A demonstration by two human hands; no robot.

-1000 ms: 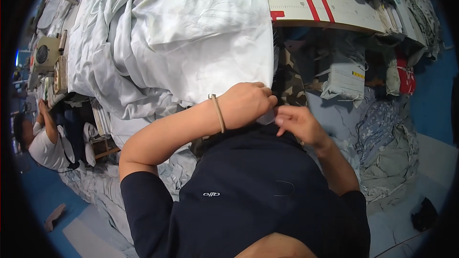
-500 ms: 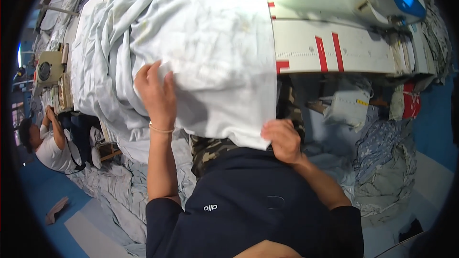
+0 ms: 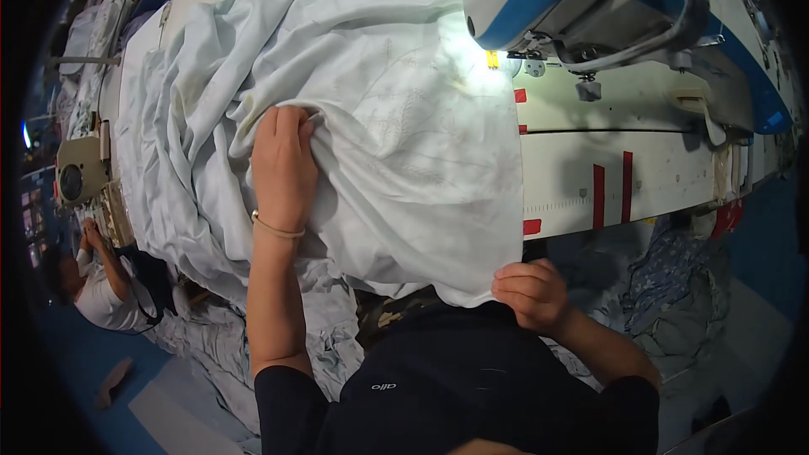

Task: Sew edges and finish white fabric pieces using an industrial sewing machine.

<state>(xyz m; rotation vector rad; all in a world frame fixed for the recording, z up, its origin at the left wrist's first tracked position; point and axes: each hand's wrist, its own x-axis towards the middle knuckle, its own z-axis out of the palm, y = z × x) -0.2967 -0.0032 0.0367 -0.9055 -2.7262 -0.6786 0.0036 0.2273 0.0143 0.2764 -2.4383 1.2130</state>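
Note:
A large white fabric sheet (image 3: 430,160) with a faint leaf-like pattern covers the left part of the sewing table and drapes over its front edge. My left hand (image 3: 285,160) is closed on a gathered fold near the middle of the sheet, and creases fan out from it. At the near right corner, my right hand (image 3: 533,293) pinches the hem between thumb and fingers. Beyond the hands stands a white and blue sewing machine (image 3: 548,0); its lamp lights the cloth beside the needle area. The sheet's right edge runs from there down to my right hand.
The white table (image 3: 556,164) carries red tape strips and a ruler scale. Heaped cloth (image 3: 674,286) lies low on the right, with more fabric (image 3: 211,329) piled at left. A seated person (image 3: 109,291) is at the far left, near another machine (image 3: 82,170).
My left hand has closed on the cloth, raising a fold. The sheet's right edge and my right hand sit farther right in view. More of the machine head shows as the view has shifted.

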